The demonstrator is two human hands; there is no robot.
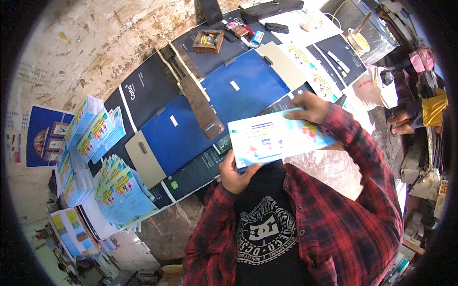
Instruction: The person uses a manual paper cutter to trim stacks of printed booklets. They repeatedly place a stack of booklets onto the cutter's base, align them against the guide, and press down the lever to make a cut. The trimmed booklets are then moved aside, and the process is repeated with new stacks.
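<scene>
I hold a light blue and white printed booklet (272, 138) in front of my chest, tilted, with colourful pictures on its face. My left hand (234, 175) grips its lower left corner, thumb on top. At the upper right edge my right hand (309, 108) is closed on it, the fingers partly hidden. Whether it is one booklet or several together I cannot tell. Just beyond it lies a blue board (245, 86) on the worktable, with a long brown wooden bar (198, 105) across it.
Stacks of similar booklets (98, 128) and a fanned pile (121, 188) stand at the left. Toward the back are a small wooden box (208, 41) and a black case (276, 28). A pot (359, 42) sits at the far right. Another person (427, 112) is beyond it.
</scene>
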